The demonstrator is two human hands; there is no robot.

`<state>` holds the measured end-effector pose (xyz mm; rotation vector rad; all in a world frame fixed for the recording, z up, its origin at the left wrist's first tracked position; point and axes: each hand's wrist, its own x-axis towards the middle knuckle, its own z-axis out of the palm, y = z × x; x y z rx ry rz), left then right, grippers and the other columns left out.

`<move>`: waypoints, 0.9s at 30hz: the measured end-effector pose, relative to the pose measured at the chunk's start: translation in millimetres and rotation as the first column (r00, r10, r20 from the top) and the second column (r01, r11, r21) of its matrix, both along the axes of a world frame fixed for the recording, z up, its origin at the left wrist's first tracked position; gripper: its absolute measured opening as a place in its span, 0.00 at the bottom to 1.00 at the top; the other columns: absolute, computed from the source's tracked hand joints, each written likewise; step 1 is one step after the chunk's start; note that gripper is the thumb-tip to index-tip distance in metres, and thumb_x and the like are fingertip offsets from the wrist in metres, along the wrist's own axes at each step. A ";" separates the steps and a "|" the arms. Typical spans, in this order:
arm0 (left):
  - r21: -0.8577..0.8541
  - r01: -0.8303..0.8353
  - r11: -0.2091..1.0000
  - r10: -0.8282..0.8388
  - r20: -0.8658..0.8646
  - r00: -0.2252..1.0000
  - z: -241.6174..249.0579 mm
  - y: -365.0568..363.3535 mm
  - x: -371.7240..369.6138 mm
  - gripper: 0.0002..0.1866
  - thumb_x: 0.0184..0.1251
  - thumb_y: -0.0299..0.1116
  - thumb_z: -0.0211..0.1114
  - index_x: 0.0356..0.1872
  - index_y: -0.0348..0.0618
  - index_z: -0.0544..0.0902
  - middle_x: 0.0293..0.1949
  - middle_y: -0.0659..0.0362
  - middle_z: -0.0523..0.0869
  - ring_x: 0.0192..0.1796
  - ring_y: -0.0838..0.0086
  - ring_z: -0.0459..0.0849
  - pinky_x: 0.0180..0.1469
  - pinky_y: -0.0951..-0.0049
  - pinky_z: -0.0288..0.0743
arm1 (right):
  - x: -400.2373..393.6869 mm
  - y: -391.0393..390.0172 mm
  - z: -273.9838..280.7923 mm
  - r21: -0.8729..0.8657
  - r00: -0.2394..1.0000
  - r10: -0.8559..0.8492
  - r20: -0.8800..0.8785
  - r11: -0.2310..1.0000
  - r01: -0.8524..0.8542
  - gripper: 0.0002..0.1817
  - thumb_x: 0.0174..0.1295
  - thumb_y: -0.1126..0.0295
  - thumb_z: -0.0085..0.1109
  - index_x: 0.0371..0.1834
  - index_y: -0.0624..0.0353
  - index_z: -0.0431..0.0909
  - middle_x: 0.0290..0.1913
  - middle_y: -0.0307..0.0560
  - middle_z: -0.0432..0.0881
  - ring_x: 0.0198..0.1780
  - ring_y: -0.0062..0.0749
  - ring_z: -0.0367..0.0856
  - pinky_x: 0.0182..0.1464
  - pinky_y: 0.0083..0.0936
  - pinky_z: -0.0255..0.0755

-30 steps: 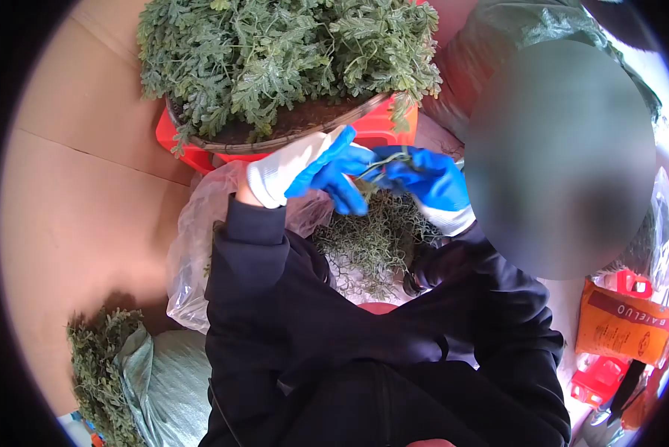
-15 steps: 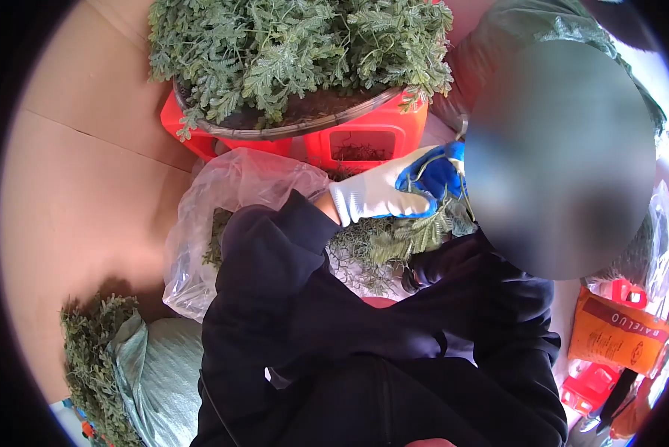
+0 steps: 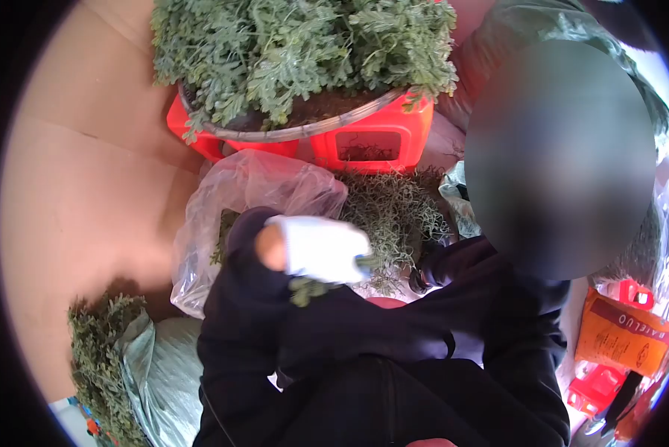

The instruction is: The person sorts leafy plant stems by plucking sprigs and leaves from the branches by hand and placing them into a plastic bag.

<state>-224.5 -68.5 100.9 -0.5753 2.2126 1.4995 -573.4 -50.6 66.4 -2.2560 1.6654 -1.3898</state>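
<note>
My left hand point(image 3: 324, 249), in a white glove with blue on the palm side, is smeared by motion in front of my dark jacket. It is closed on a leafy green sprig point(image 3: 310, 290), whose leaves show below the wrist and by the fingertips. Beside it is a clear plastic bag point(image 3: 264, 179) with some greenery inside. Thin, tangled stems point(image 3: 394, 208) lie in a heap just beyond the hand. A large blurred patch covers the place where my right sleeve point(image 3: 524, 313) ends, so my right hand is hidden.
A wide basket point(image 3: 305, 132) heaped with leafy sprigs point(image 3: 290, 59) rests on a red plastic stool point(image 3: 368, 149). A pale green sack point(image 3: 159, 372) with more greenery point(image 3: 103, 365) stands at lower left. To the right are an orange bag point(image 3: 625, 331) and red plastic items point(image 3: 597, 389).
My left hand has moved left and toward my body, away from the blurred patch, with leaves in it. The heap of stems it partly covered now shows more fully.
</note>
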 end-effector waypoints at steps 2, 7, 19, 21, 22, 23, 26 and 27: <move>-0.060 -0.360 0.931 0.339 -0.221 0.914 2.7 11.5 70.2 0.16 0.66 0.43 0.65 0.34 0.37 0.82 0.26 0.59 0.83 0.30 0.79 0.79 0.33 0.70 0.72 | -41.9 -2.1 -16.8 0.030 0.875 0.095 0.474 0.992 -0.124 0.06 0.57 0.76 0.65 0.37 0.63 0.81 0.31 0.43 0.84 0.32 0.27 0.82 0.36 0.23 0.76; -0.310 -0.918 -0.246 0.856 -0.513 -0.057 -52.7 1.9 219.0 0.15 0.63 0.39 0.68 0.44 0.38 0.83 0.35 0.56 0.86 0.37 0.75 0.83 0.40 0.73 0.76 | 46.8 -11.4 -48.1 0.570 0.183 0.861 -0.476 0.460 -0.681 0.20 0.65 0.53 0.52 0.49 0.56 0.80 0.44 0.53 0.84 0.42 0.47 0.84 0.44 0.39 0.78; -0.857 -0.515 0.022 0.938 -0.161 0.308 -122.8 -17.3 258.3 0.32 0.54 0.44 0.71 0.58 0.39 0.75 0.55 0.45 0.79 0.56 0.55 0.79 0.60 0.60 0.72 | 105.0 -8.0 -84.9 0.762 0.307 0.830 -0.465 0.552 -0.339 0.10 0.54 0.65 0.54 0.32 0.53 0.85 0.33 0.52 0.84 0.38 0.49 0.84 0.39 0.42 0.77; -0.673 -0.738 -0.038 0.811 -0.452 0.371 -71.4 -33.9 201.4 0.22 0.58 0.36 0.71 0.51 0.36 0.78 0.46 0.47 0.83 0.47 0.58 0.84 0.52 0.64 0.77 | 111.0 -12.4 -74.4 0.762 0.448 0.774 -0.447 0.592 -0.262 0.12 0.55 0.60 0.54 0.30 0.54 0.85 0.31 0.52 0.84 0.36 0.52 0.83 0.40 0.43 0.77; -0.521 -0.853 -0.040 0.652 -0.661 0.373 -57.5 -42.6 171.6 0.15 0.61 0.30 0.68 0.46 0.34 0.80 0.40 0.49 0.84 0.41 0.60 0.85 0.45 0.67 0.79 | 106.4 -16.6 -89.4 0.780 0.464 0.778 -0.424 0.574 -0.248 0.14 0.56 0.58 0.54 0.30 0.54 0.85 0.32 0.52 0.85 0.37 0.52 0.84 0.42 0.44 0.77; -0.439 -0.899 0.006 0.570 -0.737 0.364 -48.5 -52.4 144.6 0.14 0.61 0.29 0.69 0.45 0.35 0.80 0.38 0.49 0.85 0.39 0.60 0.85 0.45 0.68 0.79 | 115.6 -17.9 -71.9 0.827 0.478 0.772 -0.418 0.541 -0.151 0.14 0.55 0.58 0.55 0.31 0.53 0.86 0.33 0.53 0.85 0.39 0.51 0.84 0.43 0.43 0.77; -0.485 -0.837 0.255 0.420 -0.724 0.547 -7.4 -73.4 51.9 0.15 0.64 0.29 0.67 0.49 0.34 0.80 0.37 0.55 0.83 0.38 0.75 0.82 0.42 0.75 0.76 | 121.0 -20.6 -60.1 0.841 0.595 0.727 -0.343 0.520 -0.150 0.14 0.53 0.55 0.58 0.31 0.52 0.86 0.33 0.51 0.85 0.39 0.49 0.84 0.45 0.42 0.78; -0.492 -0.830 0.264 0.294 -0.778 0.555 -13.0 -87.2 25.2 0.16 0.63 0.32 0.68 0.49 0.35 0.80 0.37 0.53 0.83 0.37 0.68 0.83 0.41 0.71 0.77 | 120.1 -22.3 -65.9 0.830 0.609 0.719 -0.334 0.531 -0.171 0.15 0.52 0.54 0.59 0.31 0.52 0.86 0.33 0.51 0.85 0.39 0.49 0.84 0.45 0.42 0.77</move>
